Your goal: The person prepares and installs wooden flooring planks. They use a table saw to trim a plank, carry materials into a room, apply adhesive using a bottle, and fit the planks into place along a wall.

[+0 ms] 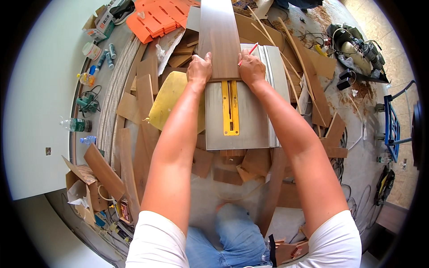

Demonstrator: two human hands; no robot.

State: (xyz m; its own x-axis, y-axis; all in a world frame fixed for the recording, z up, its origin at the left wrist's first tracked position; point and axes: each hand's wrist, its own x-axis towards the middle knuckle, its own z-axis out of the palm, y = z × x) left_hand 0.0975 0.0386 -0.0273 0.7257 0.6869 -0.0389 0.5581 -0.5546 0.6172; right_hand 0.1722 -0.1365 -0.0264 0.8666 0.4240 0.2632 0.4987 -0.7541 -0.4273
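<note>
A long brown wooden plank (219, 42) lies flat over the far part of a table saw's grey metal top (254, 129). Its near end crosses the yellow insert (236, 114) with the long slot, hiding the slot's far part. My left hand (199, 69) grips the plank's left edge close to that end, thumb on top. On the opposite edge, my right hand (252, 68) is closed against the plank and also holds a red pencil (254, 48), which points up and to the right. The fingers under the plank are hidden.
Wood offcuts (201, 163) lie around the saw, with a yellow bag (170, 100) at its left. Orange slotted sheets (156, 18) sit at the far left. A compressor (357, 53) and blue metal frame (392, 127) stand at the right; cables cross the floor.
</note>
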